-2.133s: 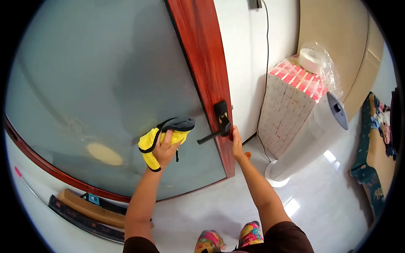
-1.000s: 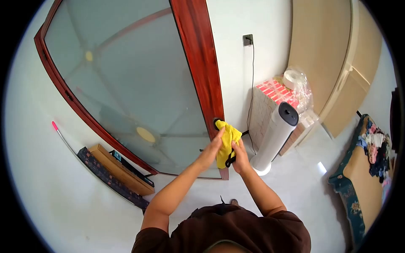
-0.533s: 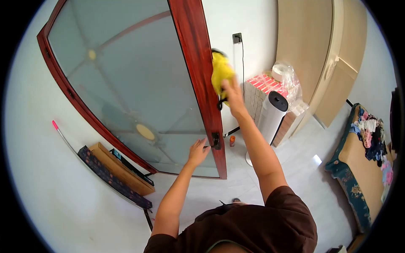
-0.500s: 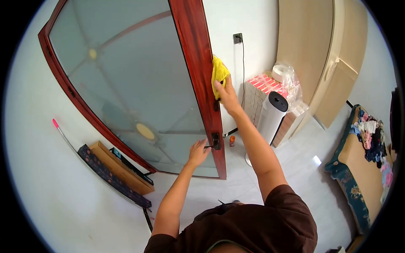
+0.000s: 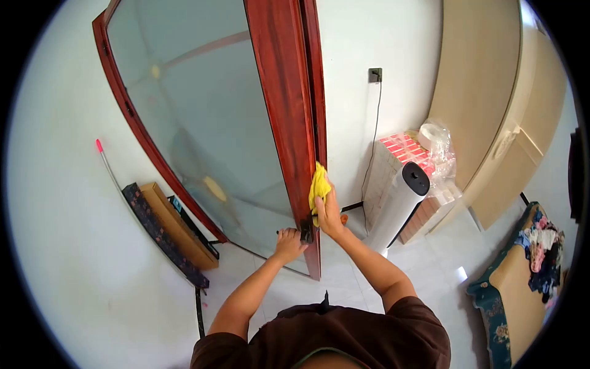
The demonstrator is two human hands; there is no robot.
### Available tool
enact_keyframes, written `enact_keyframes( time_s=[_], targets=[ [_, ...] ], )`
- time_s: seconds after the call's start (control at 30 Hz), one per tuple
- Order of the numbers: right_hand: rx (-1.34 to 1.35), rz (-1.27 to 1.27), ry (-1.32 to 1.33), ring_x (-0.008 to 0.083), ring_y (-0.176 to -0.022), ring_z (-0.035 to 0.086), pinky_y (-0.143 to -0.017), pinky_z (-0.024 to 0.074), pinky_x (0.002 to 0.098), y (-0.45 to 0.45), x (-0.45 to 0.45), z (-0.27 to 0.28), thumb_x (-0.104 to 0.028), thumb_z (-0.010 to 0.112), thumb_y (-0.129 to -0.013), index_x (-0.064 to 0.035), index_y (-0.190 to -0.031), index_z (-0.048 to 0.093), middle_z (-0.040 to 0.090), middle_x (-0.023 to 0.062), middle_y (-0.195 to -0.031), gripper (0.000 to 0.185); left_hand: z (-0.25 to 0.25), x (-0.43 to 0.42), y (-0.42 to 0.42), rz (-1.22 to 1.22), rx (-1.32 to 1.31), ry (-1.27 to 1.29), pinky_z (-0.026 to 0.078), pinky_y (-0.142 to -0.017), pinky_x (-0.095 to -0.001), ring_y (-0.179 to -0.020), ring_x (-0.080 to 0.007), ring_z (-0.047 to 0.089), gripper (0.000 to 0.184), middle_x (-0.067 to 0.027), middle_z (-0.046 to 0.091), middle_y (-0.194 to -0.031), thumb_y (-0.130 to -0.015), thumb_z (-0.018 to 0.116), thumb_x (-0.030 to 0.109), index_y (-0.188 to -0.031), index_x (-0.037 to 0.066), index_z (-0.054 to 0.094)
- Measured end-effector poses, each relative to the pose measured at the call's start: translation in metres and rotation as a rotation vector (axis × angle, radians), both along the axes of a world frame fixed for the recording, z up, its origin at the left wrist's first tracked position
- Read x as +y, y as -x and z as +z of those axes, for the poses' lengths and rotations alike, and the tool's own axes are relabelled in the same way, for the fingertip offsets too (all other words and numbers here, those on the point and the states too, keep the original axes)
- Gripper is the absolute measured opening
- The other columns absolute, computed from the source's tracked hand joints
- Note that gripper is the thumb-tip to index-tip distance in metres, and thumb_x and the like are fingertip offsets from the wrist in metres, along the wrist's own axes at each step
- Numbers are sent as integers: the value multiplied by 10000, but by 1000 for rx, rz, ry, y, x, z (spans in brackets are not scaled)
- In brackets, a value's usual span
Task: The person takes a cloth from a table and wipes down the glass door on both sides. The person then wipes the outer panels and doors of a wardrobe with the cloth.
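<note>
A door with a dark red frame (image 5: 279,92) and a frosted glass pane (image 5: 203,123) stands open in front of me. My left hand (image 5: 289,246) is curled over the black door handle (image 5: 306,232) on the pane side. Pressed against the door's narrow edge is a yellow cloth (image 5: 319,184), gripped in my right hand (image 5: 330,212) just above the handle's height. The cloth is bunched, and its far side is hidden by the door and my fingers.
Right of the door stands a white tower appliance (image 5: 396,203), near a stack of boxes (image 5: 393,154) with a tape roll (image 5: 430,136) on top. A cord runs from the wall socket (image 5: 375,75). Clothes (image 5: 544,252) lie on a bed (image 5: 516,295). Cardboard (image 5: 178,227) leans at left.
My right hand has slid the yellow cloth down the door edge toward the handle. My left hand has closed over the handle. The door has swung a little, showing more of its edge.
</note>
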State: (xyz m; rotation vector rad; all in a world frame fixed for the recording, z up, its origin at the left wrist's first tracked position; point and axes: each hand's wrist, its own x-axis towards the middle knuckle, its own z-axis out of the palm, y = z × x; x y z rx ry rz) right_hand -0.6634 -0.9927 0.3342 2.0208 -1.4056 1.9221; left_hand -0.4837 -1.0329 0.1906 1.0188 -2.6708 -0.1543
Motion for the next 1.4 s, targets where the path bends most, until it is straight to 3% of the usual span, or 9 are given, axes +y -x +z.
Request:
enact_keyframes(
  time_s=[0.23,0.37,0.5,0.77,0.87,0.97,1.23,1.3,1.4],
  targets=[
    [-56,24,293,418,-1217,475,-1021,395,413,-19,-21,169,-42,506,-907,-58,-1453,356,393,251,-1378,567,2,18,-13,58,-39,12,234,-1113,-532,-1249,-335,409,582,-165,522,-1228,-818,689,385,-1219,3,513],
    [-61,47,378,354,-1136,521,-980,422,395,-26,-24,248,-87,533,-924,-85,-1438,388,469,200,-1270,534,-2,33,-18,109,-9,3,229,-1118,-540,-1249,-335,405,591,-165,514,-1233,-809,698,397,-1219,11,521],
    [-105,152,338,323,-1126,512,-977,403,387,-31,-16,238,-102,519,-935,-49,-1438,377,479,195,-1246,525,-2,47,-22,159,22,3,227,-1113,-552,-1239,-331,410,596,-163,515,-1220,-794,708,417,-1198,15,536],
    [-9,223,345,484,-1263,402,-1051,347,472,-65,43,105,-33,485,-874,17,-1451,336,308,336,-1425,598,-9,76,-53,205,89,-37,199,-1114,-586,-1234,-339,412,669,-181,506,-1212,-792,670,521,-1197,6,534],
    [105,175,334,429,-1277,410,-1060,340,430,-78,55,111,20,469,-838,14,-1443,356,304,310,-1445,616,-7,90,-69,221,79,-50,191,-1122,-580,-1253,-344,402,683,-193,499,-1231,-800,655,541,-1203,3,533],
    [50,207,348,493,-1222,456,-1000,414,439,-98,62,150,20,531,-834,-58,-1419,446,313,333,-1432,596,-10,109,-90,240,98,-52,196,-1125,-571,-1280,-348,388,684,-210,494,-1257,-803,653,544,-1198,-2,538],
    [53,136,629,434,-1141,535,-951,455,437,-167,82,321,-135,546,-913,-181,-1419,458,426,252,-1348,516,-9,154,-149,256,152,-68,306,-1085,-522,-1344,-368,356,656,-211,510,-1295,-822,667,490,-1214,-19,532],
    [48,172,675,411,-1134,539,-955,448,432,-183,86,354,-168,549,-918,-181,-1410,463,449,222,-1330,500,5,173,-164,279,107,-124,304,-1094,-501,-1344,-371,359,680,-210,500,-1320,-839,656,481,-1273,-20,503],
    [-55,308,599,355,-1123,540,-970,418,404,-215,121,375,-285,478,-978,-32,-1344,461,516,237,-1248,445,20,191,-190,331,283,-134,299,-1097,-482,-1343,-363,364,685,-205,482,-1353,-888,608,465,-1358,-6,446]
  ],
)
